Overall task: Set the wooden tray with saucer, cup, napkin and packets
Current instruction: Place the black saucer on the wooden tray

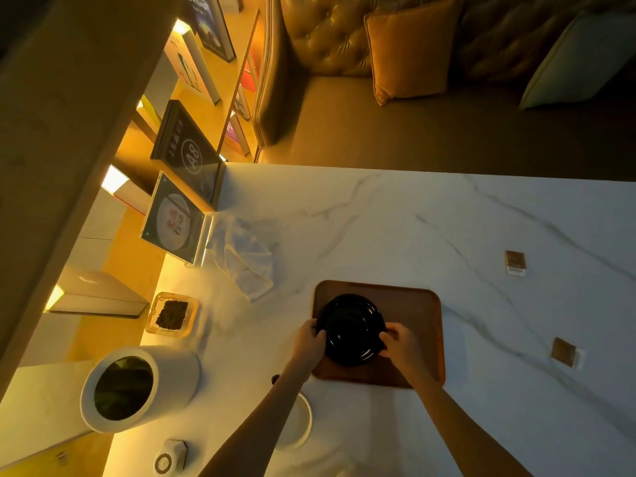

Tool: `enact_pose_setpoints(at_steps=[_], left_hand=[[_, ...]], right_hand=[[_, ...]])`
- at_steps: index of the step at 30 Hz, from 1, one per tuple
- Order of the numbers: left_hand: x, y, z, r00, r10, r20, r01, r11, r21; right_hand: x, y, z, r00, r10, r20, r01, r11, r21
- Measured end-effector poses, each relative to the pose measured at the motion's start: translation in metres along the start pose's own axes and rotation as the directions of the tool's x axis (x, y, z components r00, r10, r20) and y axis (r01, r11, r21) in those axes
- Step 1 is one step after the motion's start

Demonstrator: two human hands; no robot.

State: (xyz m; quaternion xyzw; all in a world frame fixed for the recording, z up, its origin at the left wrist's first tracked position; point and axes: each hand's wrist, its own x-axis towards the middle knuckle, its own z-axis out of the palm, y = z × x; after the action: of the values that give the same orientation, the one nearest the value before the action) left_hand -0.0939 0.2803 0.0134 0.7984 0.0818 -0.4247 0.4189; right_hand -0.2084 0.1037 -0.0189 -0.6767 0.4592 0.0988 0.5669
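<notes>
Both hands — left (309, 340), right (399, 342) — fingers closed on saucer (349, 328) rim over tray (413, 311); set it level, left-centre, w/ room for packets (515, 263)

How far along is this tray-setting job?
Early on. The wooden tray lies on the marble table. In hand: the left hand and right hand grip the black saucer by its edges over the tray's left half. Left to do: two packets still lie on the table to the right. No cup or napkin sits on the tray yet.
</notes>
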Motion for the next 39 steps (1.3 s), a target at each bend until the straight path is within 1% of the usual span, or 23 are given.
enact_pose_setpoints(at_steps=[5,7,9,12,15,20,24,34,39], left_hand=[[0.005,-0.005,0.0,0.999,-0.047,-0.014,0.047,0.998,-0.048],[0.007,-0.006,-0.001,0.998,-0.06,-0.03,0.059,0.997,-0.046],[0.009,-0.008,-0.001,0.996,-0.064,-0.058,0.063,0.998,-0.023],[0.012,-0.01,-0.001,0.993,-0.053,-0.101,0.06,0.996,0.067],[0.015,-0.01,-0.001,0.992,-0.038,-0.122,0.048,0.995,0.084],[0.018,-0.012,0.001,0.983,-0.11,-0.149,0.105,0.994,-0.041],[0.018,-0.014,0.002,0.982,-0.11,-0.154,0.097,0.991,-0.089],[0.018,-0.015,0.003,0.978,-0.123,-0.17,0.1,0.985,-0.141],[0.018,-0.014,0.002,0.977,-0.133,-0.17,0.109,0.984,-0.14]], right_hand=[[0.003,0.003,-0.001,1.0,-0.006,0.02,0.006,1.0,0.005],[0.005,0.005,-0.003,1.0,-0.02,0.019,0.02,1.0,-0.018],[0.007,0.007,-0.005,1.0,-0.02,0.025,0.02,0.999,-0.03],[0.009,0.011,-0.006,0.999,0.005,0.04,-0.004,1.0,-0.025],[0.009,0.013,-0.005,0.999,0.023,0.045,-0.023,1.0,0.0],[0.006,0.015,-0.006,0.997,0.064,0.035,-0.067,0.992,0.107],[0.005,0.014,-0.007,0.997,0.061,0.036,-0.065,0.989,0.133],[0.005,0.015,-0.005,0.997,0.068,0.036,-0.073,0.987,0.14],[0.006,0.015,-0.004,0.997,0.073,0.038,-0.078,0.987,0.144]])
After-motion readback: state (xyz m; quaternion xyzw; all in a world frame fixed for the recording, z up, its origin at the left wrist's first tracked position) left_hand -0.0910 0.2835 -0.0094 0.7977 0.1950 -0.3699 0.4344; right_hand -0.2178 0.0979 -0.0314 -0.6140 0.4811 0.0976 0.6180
